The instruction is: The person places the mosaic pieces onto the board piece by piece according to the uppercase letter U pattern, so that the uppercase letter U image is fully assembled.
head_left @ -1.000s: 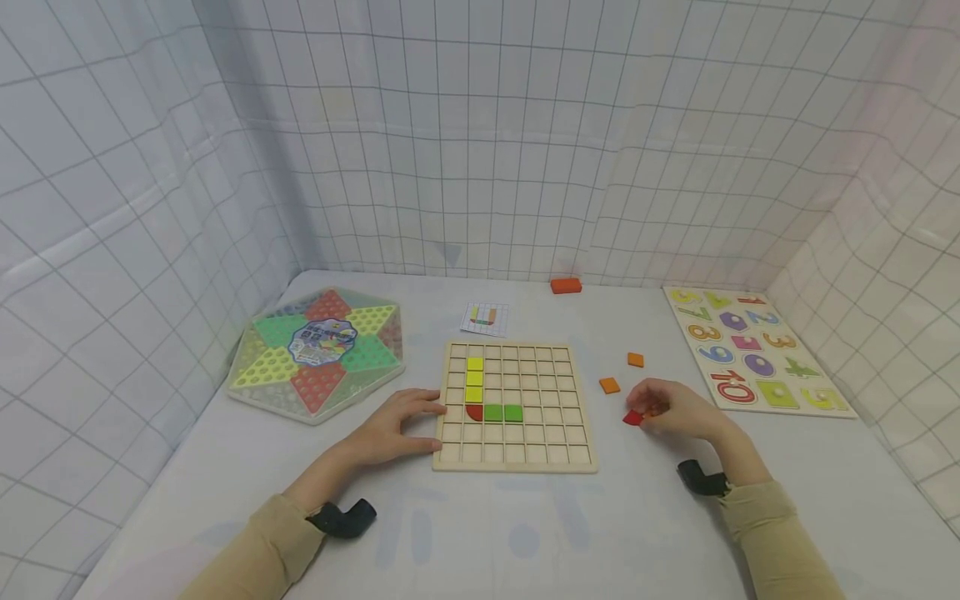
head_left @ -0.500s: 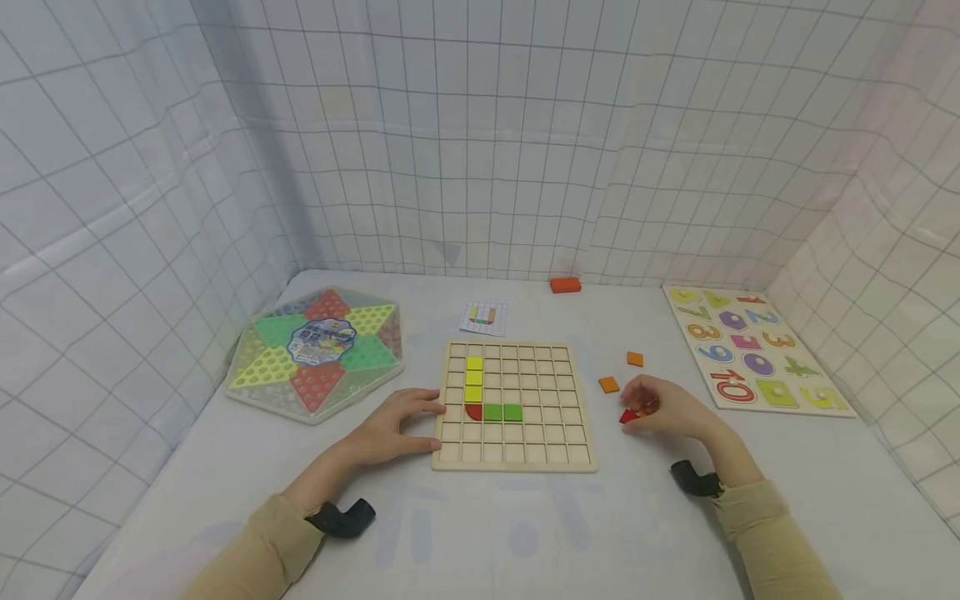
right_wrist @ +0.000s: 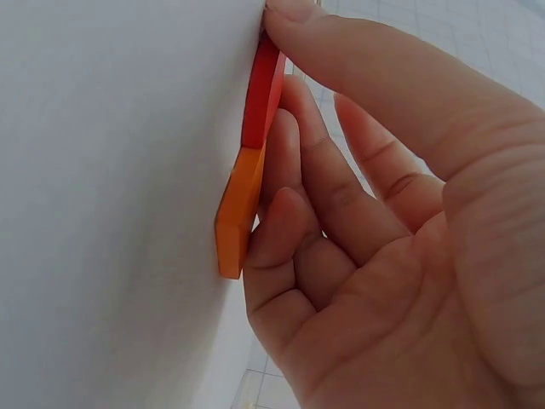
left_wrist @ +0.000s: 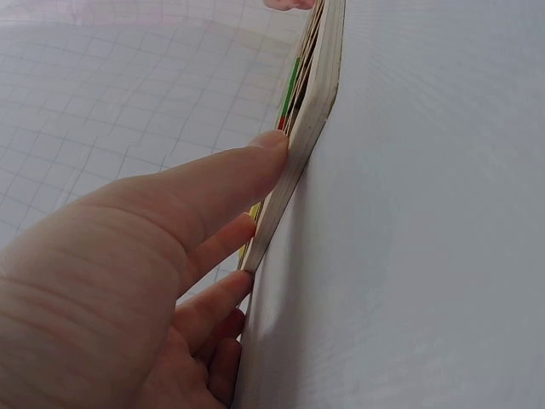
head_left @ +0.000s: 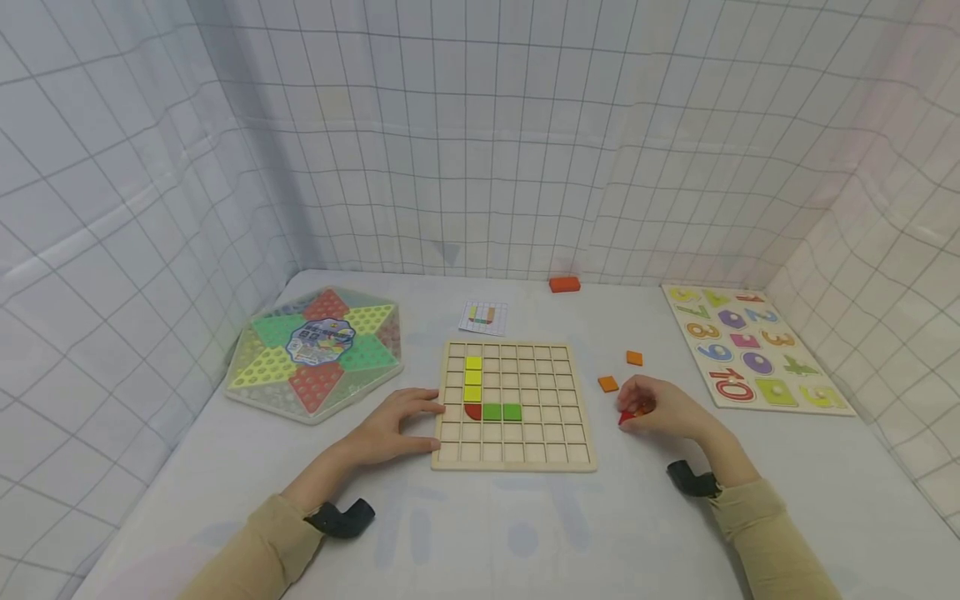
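A square wooden grid board (head_left: 555,433) lies mid-table. In its cells sit a column of yellow tiles (head_left: 473,377), a red quarter-round tile (head_left: 473,412) and two green tiles (head_left: 502,412). My left hand (head_left: 387,429) rests against the board's left edge, thumb and fingertips on the rim with the fingers spread. To the right of the board, my right hand (head_left: 663,408) pinches a red tile (right_wrist: 262,92) low over the tabletop, thumb at one end. An orange tile (right_wrist: 237,217) lies directly against it, beside the curled fingers. Two more orange tiles, a nearer one (head_left: 608,383) and a farther one (head_left: 634,358), lie close by.
Behind the board lies a small card (head_left: 483,318) printed with a coloured U pattern. A hexagonal star-patterned game board (head_left: 318,354) is at left, a number puzzle board (head_left: 757,350) at right. A red-orange block (head_left: 565,285) stands near the gridded back curtain.
My right hand has shifted slightly left with the red tile, which now shows less between the fingers. The left hand stays on the board's edge.
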Demonstrator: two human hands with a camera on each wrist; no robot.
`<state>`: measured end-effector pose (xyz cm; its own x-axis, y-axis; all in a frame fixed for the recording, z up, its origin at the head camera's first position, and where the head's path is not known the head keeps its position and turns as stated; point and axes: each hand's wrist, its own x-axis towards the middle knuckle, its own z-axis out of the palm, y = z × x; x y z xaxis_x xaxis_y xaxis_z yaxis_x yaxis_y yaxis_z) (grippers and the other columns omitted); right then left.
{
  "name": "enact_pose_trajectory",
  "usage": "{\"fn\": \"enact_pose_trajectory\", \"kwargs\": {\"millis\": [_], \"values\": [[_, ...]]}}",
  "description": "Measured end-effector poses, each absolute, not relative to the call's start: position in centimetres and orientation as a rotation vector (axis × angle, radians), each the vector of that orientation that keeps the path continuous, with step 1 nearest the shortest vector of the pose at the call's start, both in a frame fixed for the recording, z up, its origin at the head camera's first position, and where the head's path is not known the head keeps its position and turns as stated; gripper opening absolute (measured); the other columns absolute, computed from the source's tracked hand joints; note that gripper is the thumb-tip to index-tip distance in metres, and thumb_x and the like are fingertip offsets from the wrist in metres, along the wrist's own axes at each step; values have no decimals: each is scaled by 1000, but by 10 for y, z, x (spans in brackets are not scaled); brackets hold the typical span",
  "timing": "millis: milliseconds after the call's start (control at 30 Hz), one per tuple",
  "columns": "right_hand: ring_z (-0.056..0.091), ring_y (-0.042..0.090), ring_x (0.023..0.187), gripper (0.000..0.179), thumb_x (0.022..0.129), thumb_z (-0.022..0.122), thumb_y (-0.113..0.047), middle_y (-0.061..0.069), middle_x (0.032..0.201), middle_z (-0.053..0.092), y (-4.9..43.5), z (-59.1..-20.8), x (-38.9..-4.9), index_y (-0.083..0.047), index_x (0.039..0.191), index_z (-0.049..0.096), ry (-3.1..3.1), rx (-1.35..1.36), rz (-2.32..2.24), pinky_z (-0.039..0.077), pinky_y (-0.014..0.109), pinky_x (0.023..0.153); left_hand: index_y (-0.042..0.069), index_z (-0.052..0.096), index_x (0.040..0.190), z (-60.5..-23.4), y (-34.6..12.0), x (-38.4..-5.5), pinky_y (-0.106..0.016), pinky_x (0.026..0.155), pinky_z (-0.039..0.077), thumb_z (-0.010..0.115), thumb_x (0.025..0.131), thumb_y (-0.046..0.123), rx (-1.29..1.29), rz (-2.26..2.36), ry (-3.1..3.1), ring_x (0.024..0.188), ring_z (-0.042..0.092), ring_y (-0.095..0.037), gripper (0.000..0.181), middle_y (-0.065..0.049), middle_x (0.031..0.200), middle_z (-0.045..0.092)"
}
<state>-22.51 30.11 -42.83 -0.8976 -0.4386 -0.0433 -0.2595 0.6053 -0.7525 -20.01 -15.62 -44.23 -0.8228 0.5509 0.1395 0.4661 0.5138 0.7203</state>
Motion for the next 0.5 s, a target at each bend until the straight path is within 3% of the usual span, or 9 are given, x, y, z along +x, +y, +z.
{"fn": "enact_pose_trajectory", "kwargs": {"millis": [500], "values": [[57, 20, 78, 30, 72, 82, -13, 3, 89, 64, 304, -427, -225, -8, 90, 57, 2605, -555, -1129, 48, 26, 68, 11, 62, 122, -443, -156, -200, -55, 105, 26, 74, 80, 34, 897, 1225, 2638, 132, 32, -34, 49, -12, 140, 44]]}}
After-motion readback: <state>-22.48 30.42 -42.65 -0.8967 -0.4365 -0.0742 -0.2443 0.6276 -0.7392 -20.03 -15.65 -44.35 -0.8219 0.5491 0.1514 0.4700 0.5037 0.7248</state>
